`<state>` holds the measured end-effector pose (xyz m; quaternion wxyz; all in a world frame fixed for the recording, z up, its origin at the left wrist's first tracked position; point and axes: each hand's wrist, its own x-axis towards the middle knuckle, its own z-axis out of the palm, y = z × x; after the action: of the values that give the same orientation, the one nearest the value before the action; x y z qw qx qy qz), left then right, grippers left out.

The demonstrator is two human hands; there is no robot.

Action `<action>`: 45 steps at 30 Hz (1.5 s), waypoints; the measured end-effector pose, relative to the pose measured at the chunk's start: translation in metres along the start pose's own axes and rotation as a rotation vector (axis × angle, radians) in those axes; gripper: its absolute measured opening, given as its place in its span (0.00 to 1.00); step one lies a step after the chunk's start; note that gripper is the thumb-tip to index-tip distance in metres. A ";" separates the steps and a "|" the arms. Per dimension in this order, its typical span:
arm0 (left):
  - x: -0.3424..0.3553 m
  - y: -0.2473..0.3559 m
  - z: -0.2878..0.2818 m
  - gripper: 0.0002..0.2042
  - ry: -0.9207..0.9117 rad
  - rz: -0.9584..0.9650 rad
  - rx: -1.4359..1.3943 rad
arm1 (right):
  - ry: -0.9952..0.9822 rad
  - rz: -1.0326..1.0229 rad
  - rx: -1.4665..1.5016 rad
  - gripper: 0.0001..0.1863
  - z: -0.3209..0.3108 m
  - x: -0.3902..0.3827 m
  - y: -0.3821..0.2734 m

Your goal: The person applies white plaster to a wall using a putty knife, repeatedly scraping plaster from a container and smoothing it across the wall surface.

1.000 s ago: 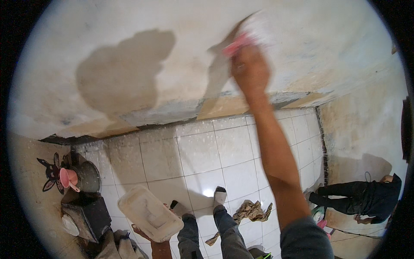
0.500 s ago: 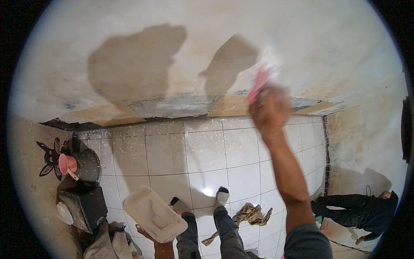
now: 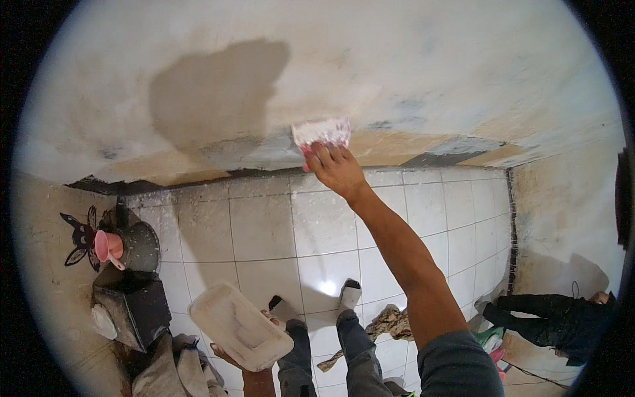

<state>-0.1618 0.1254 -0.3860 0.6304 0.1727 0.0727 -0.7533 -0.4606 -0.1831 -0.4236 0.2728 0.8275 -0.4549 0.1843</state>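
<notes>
My right hand (image 3: 331, 162) grips a pink scraper (image 3: 321, 131), its broad face coated in white paste, against the low part of the mottled wall (image 3: 430, 79). The wall's bottom band has tan and grey patches. At the lower left, my left hand (image 3: 223, 354) holds a pale, smeared plastic tray (image 3: 238, 324) from beneath, with fingertips showing at both sides and the rest hidden by it.
Along the left wall are a grey bucket (image 3: 140, 248), a pink dipper (image 3: 109, 246), a black box (image 3: 132, 311) and draped cloth (image 3: 169, 374). A crumpled patterned cloth (image 3: 383, 324) lies on the speckled tile floor (image 3: 258, 251). Another person (image 3: 555, 321) is at the right.
My right hand with the scraper went down and right from high on the wall, then swung left to low on the wall. My left hand still holds the tray.
</notes>
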 end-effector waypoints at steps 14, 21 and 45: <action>-0.009 0.016 0.021 0.51 0.123 -0.042 -0.089 | 0.577 1.335 0.616 0.06 -0.031 0.003 0.068; -0.004 0.024 0.004 0.49 -0.153 -0.054 -0.079 | 0.119 0.789 0.582 0.17 -0.054 0.123 -0.075; -0.017 0.047 -0.001 0.51 0.284 0.127 0.225 | 0.311 1.053 0.758 0.10 -0.037 0.028 -0.056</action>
<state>-0.1138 0.1319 -0.3758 0.6367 0.3510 0.0653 -0.6835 -0.4005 -0.1540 -0.3947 -0.1012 0.4973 -0.6572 0.5573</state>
